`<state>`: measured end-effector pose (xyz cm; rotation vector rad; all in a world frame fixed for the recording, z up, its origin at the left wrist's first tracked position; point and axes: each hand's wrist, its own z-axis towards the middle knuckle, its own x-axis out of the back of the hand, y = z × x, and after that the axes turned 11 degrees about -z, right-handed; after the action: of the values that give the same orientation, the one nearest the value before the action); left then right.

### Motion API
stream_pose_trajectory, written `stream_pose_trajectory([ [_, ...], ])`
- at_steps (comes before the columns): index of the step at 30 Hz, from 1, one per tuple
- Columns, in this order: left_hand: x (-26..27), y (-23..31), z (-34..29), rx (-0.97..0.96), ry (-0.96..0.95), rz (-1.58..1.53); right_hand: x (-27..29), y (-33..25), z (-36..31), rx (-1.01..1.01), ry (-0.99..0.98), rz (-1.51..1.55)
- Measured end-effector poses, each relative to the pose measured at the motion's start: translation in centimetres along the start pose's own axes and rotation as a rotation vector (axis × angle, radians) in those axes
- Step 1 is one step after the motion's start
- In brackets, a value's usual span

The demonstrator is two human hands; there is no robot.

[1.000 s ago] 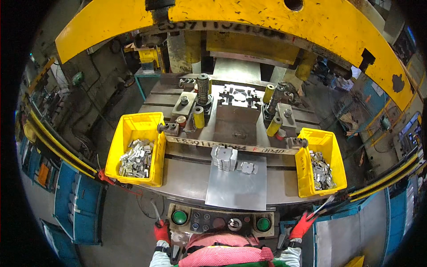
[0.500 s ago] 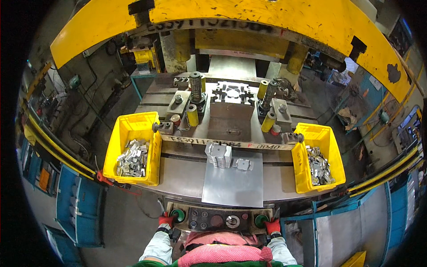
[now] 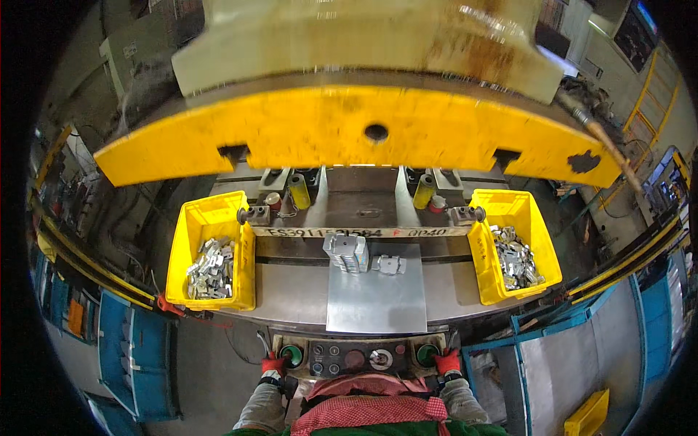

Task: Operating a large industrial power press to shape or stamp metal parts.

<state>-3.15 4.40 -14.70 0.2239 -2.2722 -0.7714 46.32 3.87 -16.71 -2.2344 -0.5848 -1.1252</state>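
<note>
2 hands (image 3: 273,364) (image 3: 447,362) at 2 green buttons (image 3: 293,355) (image 3: 426,354); 2 yellow parts bins (image 3: 246,276) (image 3: 483,280).

black letters and numbers with one red letter along the pale front bar (image 3: 349,232) of the die, small unreadable dark marks on the right yellow bin (image 3: 481,265)

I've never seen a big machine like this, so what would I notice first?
Probably the big yellow beam stretching across the upper part of the picture. Below it, a yellow bin of shiny metal pieces sits on the left, and a second bin on the right. Near the bottom, the left hand and right hand, in red gloves, are at green buttons.
</note>
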Motion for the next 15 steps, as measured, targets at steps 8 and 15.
stream_pose_trajectory([
  [8, 0.0, -2.6, 2.7, 0.05, -0.082, -0.071, -1.6, 0.9, 1.3, -0.014, 0.017, 0.054],
  [15, 0.9, -2.7, 1.2, -0.027, -0.104, -0.15, -1.4, 3.7, 2.4, 0.113, 0.05, 0.062],
])
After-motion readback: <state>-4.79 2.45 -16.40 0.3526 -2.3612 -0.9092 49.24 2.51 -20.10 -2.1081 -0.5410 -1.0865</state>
